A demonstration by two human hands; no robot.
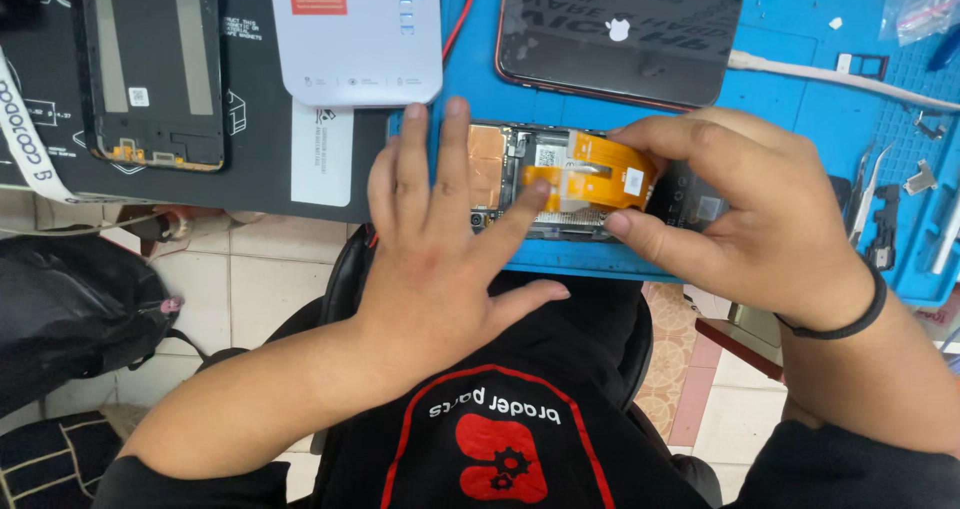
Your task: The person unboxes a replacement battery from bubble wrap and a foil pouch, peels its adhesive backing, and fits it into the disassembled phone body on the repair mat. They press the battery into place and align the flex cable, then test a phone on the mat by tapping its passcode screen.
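- Left hand point(440, 239) fingers spread flat, pressing on opened phone point(520, 184), gripping nothing.
- Right hand point(745, 209) fingers pinched on orange flex cable point(590, 181) over phone's internals.
- Phone lying at near edge of blue mat point(800, 99) on table.
- Beyond: black phone back point(620, 34), white box point(355, 34), tweezers point(865, 194).
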